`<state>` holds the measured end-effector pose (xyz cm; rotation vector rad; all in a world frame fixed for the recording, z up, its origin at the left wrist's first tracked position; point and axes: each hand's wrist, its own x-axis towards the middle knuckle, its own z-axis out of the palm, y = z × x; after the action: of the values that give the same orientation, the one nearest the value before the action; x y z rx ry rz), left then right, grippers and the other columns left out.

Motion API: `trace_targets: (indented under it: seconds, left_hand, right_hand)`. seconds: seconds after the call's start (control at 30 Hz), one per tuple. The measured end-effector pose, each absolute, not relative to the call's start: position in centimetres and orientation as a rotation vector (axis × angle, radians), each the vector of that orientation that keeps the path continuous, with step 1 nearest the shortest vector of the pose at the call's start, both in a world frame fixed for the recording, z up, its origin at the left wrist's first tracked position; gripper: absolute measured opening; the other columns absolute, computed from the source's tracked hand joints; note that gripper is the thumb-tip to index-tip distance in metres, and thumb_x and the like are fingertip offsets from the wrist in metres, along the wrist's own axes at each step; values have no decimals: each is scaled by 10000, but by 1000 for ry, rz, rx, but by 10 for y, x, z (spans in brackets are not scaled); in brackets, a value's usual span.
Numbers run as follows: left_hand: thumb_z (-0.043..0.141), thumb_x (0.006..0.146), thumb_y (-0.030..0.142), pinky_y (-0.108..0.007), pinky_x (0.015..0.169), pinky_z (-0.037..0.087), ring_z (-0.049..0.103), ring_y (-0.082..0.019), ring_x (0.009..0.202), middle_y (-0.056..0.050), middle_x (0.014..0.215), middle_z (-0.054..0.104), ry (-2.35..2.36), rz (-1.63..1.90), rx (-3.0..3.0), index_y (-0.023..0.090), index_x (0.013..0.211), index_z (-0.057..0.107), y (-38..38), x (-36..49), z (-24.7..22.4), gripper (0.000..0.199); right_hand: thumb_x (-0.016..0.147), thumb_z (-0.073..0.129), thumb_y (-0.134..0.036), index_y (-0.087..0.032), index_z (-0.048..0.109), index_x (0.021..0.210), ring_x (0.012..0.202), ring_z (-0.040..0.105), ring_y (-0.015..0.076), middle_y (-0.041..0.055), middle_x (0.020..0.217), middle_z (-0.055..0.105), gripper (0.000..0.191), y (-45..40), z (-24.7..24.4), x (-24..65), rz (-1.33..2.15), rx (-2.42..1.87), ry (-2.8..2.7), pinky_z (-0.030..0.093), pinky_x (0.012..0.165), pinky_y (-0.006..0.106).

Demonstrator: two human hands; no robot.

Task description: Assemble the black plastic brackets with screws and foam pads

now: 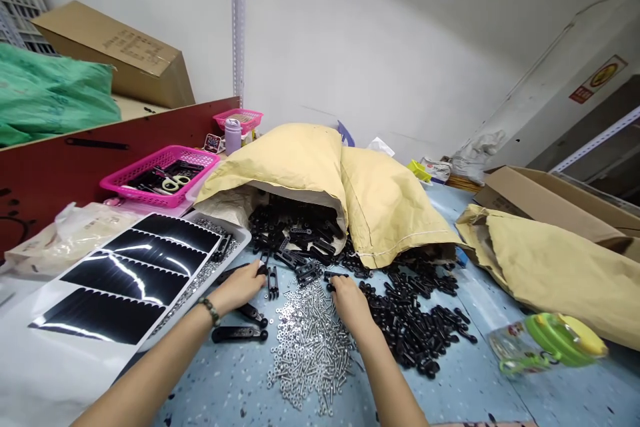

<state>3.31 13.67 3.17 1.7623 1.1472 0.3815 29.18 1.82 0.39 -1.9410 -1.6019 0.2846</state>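
Bench top, pale blue and speckled point(220, 387), set against a white wall. Item: black moulded plastic parts point(415, 323), heaped loose right of centre and spilling from a tan woven sack point(385, 203) at the far edge. Item: silver screws point(310, 353), mixed with small nuts, spread in a pile at the front edge between the hands. Left hand point(239, 287): fingers curled down, closed on a black part beside the screws (grip partly hidden by the hand itself). Right hand point(351, 303): fingertips pinched on a second black part at the top of the screw pile. Item: white tray point(235, 238), left of the left hand, under a glossy black sheet point(125, 277). Item: pink basket point(160, 173) holding scissors point(175, 182), near the left edge. Item: green lidded container point(565, 340), near the right edge.
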Motion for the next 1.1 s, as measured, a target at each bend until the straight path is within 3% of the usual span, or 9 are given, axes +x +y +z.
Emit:
trace_targets:
  seconds: [0.17, 0.33, 0.43, 0.8, 1.0, 1.1]
  left_hand:
    - [466, 822, 370, -303, 750, 438, 598, -226, 846, -32, 881, 657, 930, 422, 1908, 213, 930, 549, 131, 61, 31, 208]
    - [438, 889, 379, -309, 787, 448, 580, -210, 855, -30, 936, 646, 742, 479, 2016, 217, 1057, 548, 114, 57, 49, 259]
    - [477, 903, 391, -333, 853, 433, 574, -228, 942, -41, 1020, 643, 702, 552, 2071, 221, 1053, 555, 110, 50, 60, 240]
    - [493, 928, 383, -307, 788, 445, 608, -222, 892, -41, 974, 659, 678, 673, 2168, 214, 1019, 579, 109, 37, 78, 211]
    - [452, 924, 438, -315, 750, 438, 597, -234, 810, -41, 826, 645, 813, 675, 2177, 220, 922, 613, 104, 30, 76, 271]
    - [463, 904, 458, -306, 703, 417, 582, -224, 743, -23, 741, 607, 945, 678, 2176, 219, 794, 578, 109, 21, 77, 287]
  right_hand:
    - [814, 529, -172, -191, 617, 1035, 844, 626, 228, 90, 947, 664, 239, 24, 15, 272, 494, -1635, -1379, 500, 789, 385]
    - [833, 608, -363, -203, 621, 1018, 907, 665, 214, 64, 974, 703, 245, 34, 29, 228, 740, -1272, -1229, 537, 805, 350]
    - [805, 650, -352, -203, 656, 961, 871, 664, 203, 51, 934, 710, 216, 41, 33, 208, 786, -1170, -1184, 531, 803, 344]
    - [800, 688, -267, -223, 698, 1012, 958, 649, 212, 38, 991, 710, 217, 43, 52, 187, 920, -980, -999, 504, 894, 372]
    - [852, 607, -223, -223, 694, 1003, 942, 617, 185, 41, 990, 658, 175, 44, 60, 186, 659, -1146, -1274, 500, 835, 307]
    - [846, 576, -198, -207, 604, 1141, 905, 619, 168, 66, 1103, 613, 297, 48, 47, 186, 542, -1331, -1392, 513, 759, 273]
